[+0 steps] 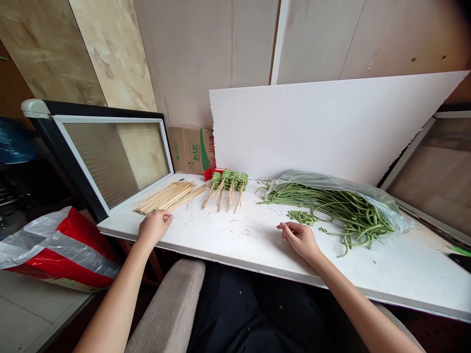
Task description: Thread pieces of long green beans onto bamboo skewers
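Observation:
My left hand (155, 225) is at the front edge of the white table, just in front of a pile of wooden skewers (169, 195); its fingers are curled together, and whatever they may hold is too small to make out. On the table to the right, my right hand (299, 238) has bent fingers, its fingertips partly hidden. Skewers threaded with green bean pieces (231, 180) lie in bunches at the back middle. Long green beans (331, 198) spill from a clear plastic bag (390, 206) at the right. Short cut bean pieces (300, 217) sit in a small heap beyond my right hand.
A white board (316, 127) leans behind the white table (235, 250). A framed ribbed panel (121, 157) stands at left, beside a cardboard box (189, 149). A red and clear plastic bag (62, 250) is left of the table; a grey armrest (176, 299) is below its front edge.

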`<state>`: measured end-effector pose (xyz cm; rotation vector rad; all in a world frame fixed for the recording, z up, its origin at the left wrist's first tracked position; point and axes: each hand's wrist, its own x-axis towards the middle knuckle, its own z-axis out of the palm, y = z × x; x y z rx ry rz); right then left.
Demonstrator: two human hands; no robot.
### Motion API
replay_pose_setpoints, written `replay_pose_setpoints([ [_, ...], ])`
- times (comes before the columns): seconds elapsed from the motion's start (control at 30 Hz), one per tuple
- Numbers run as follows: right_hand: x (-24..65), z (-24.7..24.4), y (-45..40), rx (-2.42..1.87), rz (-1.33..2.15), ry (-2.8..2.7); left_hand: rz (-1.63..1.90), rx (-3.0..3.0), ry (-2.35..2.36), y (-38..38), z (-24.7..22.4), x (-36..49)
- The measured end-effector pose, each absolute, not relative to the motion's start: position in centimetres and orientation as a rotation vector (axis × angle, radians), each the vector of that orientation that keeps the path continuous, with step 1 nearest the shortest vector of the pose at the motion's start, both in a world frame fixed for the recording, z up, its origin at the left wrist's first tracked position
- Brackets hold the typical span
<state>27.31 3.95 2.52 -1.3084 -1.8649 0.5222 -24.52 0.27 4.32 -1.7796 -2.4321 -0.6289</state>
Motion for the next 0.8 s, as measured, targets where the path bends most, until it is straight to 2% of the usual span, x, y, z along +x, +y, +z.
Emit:
replay_pose_setpoints([
  [0.27, 27.9, 1.4, 4.9, -1.335, 0.556, -1.853, -0.523, -1.690, -2.391, 0.7, 2.1, -28.5],
  [0.8, 27.9, 1.5, 5.1, -1.361, 0.541, -1.852, -0.488, -1.695, -2.441, 1.2, 0.9, -28.9],
])
